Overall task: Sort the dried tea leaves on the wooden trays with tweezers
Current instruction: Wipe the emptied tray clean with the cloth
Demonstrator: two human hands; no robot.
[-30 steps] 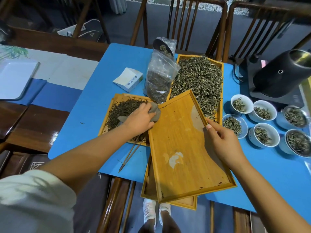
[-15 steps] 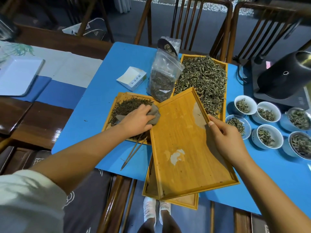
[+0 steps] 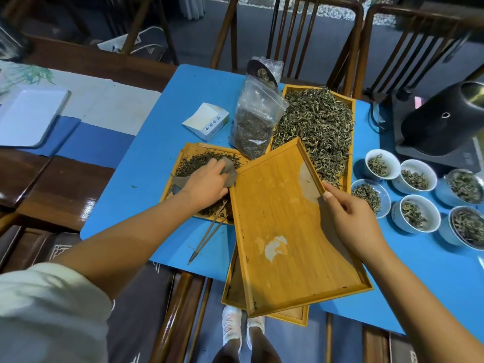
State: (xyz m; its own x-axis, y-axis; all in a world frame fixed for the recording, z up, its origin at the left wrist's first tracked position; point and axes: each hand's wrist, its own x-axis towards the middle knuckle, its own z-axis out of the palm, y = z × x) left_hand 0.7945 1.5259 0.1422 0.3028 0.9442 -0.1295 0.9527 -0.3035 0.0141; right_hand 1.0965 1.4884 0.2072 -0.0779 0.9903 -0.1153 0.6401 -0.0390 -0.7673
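Observation:
An empty wooden tray [image 3: 282,231] is tilted over another tray [image 3: 288,317] at the table's front edge. My right hand [image 3: 351,221] grips its right rim. My left hand [image 3: 207,183] holds a grey cloth [image 3: 229,171] and the wooden tweezers [image 3: 208,234], whose tips point down toward the table edge. That hand hovers over a small tray [image 3: 187,153] of dark tea leaves [image 3: 196,163]. A long tray [image 3: 349,106] at the back holds a heap of greenish tea leaves [image 3: 319,127].
A plastic bag of tea [image 3: 254,121] stands between the trays, with a white box [image 3: 207,120] to its left. Several white bowls of leaves [image 3: 416,213] sit at right beside a black kettle [image 3: 445,119]. Chairs stand behind the blue table [image 3: 146,158].
The view has shifted slightly. My left hand with the cloth has slid a little left off the empty tray's corner; my right hand keeps its grip on the rim.

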